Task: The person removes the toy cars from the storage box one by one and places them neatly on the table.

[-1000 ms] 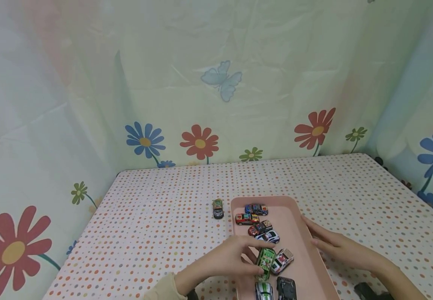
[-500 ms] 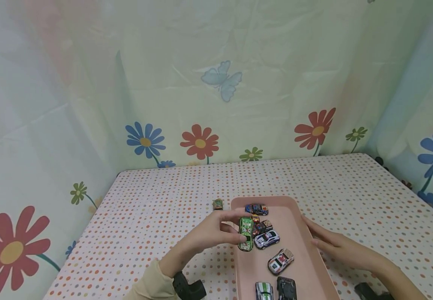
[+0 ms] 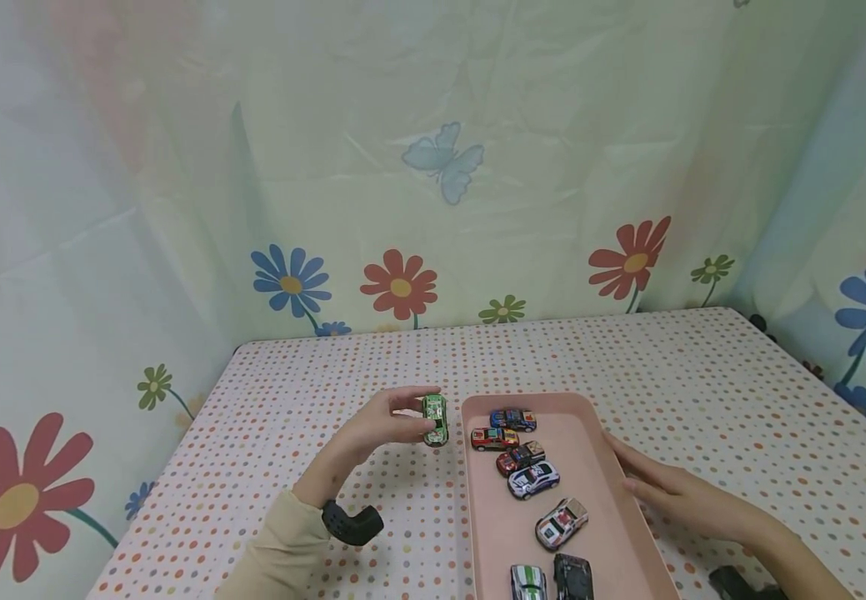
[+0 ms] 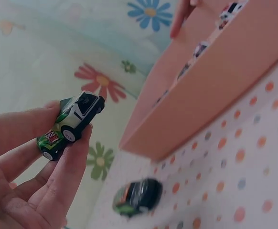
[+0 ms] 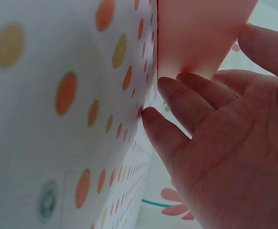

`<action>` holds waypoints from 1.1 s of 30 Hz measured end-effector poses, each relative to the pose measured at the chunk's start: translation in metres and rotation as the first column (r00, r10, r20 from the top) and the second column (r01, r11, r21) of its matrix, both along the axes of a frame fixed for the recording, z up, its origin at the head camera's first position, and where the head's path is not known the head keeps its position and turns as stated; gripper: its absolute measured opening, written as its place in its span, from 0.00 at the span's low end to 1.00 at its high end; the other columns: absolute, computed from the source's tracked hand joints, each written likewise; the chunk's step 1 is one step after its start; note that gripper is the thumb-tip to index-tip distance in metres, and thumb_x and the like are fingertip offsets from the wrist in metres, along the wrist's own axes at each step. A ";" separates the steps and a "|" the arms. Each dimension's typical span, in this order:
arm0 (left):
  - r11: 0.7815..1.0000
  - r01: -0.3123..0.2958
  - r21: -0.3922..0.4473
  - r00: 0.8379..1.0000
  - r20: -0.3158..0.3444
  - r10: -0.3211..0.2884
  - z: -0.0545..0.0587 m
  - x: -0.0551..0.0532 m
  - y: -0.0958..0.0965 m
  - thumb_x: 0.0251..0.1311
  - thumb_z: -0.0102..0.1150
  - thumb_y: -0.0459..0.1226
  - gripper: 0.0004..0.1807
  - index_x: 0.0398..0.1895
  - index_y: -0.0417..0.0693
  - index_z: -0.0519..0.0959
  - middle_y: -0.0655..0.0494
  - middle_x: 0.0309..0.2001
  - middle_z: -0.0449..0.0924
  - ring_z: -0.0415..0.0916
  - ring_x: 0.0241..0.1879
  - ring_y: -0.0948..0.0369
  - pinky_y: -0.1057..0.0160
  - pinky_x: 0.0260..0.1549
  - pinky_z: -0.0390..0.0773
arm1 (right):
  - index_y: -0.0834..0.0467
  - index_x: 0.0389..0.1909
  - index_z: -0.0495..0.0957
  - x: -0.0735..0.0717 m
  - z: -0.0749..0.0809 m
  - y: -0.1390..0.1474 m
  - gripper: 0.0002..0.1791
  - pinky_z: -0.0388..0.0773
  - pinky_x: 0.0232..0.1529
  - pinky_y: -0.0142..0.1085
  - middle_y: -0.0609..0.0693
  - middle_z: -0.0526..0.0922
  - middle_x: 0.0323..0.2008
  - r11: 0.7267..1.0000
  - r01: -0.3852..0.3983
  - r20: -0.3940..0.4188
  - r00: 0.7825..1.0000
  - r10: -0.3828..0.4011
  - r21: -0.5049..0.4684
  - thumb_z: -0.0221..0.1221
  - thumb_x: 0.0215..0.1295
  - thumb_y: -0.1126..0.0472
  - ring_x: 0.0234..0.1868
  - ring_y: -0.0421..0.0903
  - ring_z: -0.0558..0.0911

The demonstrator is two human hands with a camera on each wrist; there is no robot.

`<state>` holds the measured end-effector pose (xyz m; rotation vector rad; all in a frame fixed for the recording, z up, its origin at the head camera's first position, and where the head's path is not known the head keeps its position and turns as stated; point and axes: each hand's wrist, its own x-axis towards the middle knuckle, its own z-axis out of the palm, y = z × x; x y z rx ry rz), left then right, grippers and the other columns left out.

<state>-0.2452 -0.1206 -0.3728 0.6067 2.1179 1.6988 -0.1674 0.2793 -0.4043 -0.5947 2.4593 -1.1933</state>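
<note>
My left hand [image 3: 380, 425] pinches a green toy car [image 3: 435, 421] between thumb and fingers, left of the pink tray's far corner. In the left wrist view this car [image 4: 72, 121] is held up above the table, and a dark toy car [image 4: 138, 196] with green on it stands on the tabletop below. From the head, the held car covers that one. My right hand [image 3: 691, 498] rests against the right wall of the pink tray [image 3: 601, 533]. Its fingers are extended, with fingertips at the tray's side and low by the tabletop in the right wrist view.
Several toy cars lie in the tray: a blue one [image 3: 513, 419], a red one [image 3: 494, 438], a white one [image 3: 533, 480] and a black one [image 3: 573, 577] among them. The dotted tabletop [image 3: 312, 375] ends at a flowered curtain [image 3: 538, 167].
My left hand has lifted the green toy car out of the tray and carried it left and away, over the car on the table. The right hand has stayed at the tray's side.
</note>
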 end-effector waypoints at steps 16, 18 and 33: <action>0.980 -0.182 -0.082 0.978 0.089 0.189 -0.035 -0.037 -0.032 0.58 0.61 0.30 0.29 0.64 0.39 0.67 0.44 0.43 0.71 0.77 0.36 0.57 0.56 0.38 0.79 | 0.65 0.72 0.40 0.001 0.000 0.000 0.36 0.63 0.54 0.24 0.69 0.43 0.69 1.000 0.002 0.021 1.000 -0.002 -0.018 0.44 0.74 0.53 0.66 0.67 0.45; 0.978 -0.184 -0.098 0.978 0.078 0.192 -0.037 -0.039 -0.033 0.58 0.62 0.32 0.29 0.64 0.41 0.68 0.44 0.44 0.72 0.77 0.36 0.56 0.57 0.37 0.79 | 0.65 0.72 0.40 0.000 0.001 0.000 0.36 0.64 0.54 0.25 0.70 0.43 0.69 1.000 0.005 0.024 1.000 -0.005 -0.016 0.44 0.74 0.52 0.66 0.69 0.45; 0.978 -0.136 -0.158 0.991 -0.022 0.134 -0.045 -0.045 -0.029 0.58 0.62 0.31 0.27 0.62 0.42 0.70 0.45 0.47 0.71 0.72 0.41 0.55 0.59 0.36 0.77 | 0.64 0.72 0.40 0.000 0.002 0.000 0.36 0.67 0.56 0.34 0.70 0.43 0.69 1.000 0.009 0.025 1.000 -0.009 -0.007 0.44 0.74 0.52 0.66 0.69 0.46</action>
